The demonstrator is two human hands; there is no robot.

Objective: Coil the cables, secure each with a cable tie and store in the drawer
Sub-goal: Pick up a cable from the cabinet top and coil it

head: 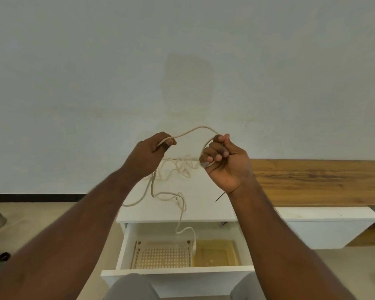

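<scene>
Hands raised above the open drawer [178,271], starting a coil in a cream cable [195,129]. Left hand [152,152], up and left of the drawer, pinches the cable between thumb and curled fingers; right hand [224,161], up and right of it, is fisted round a first small loop. Between them the cable arches upward, apparently held slack so the next turn can be laid onto the loop. Below the left hand the remaining length trails down across the cabinet top [204,204] behind the drawer, and its plug end hangs into the drawer, over a perforated tray [160,256] beside an amber bin [217,254]. More loose cables [182,167] lie tangled on the top, farther back. A thin dark strip [220,197], probably a cable tie, lies on the top below the right wrist, presumably kept within reach for binding.
</scene>
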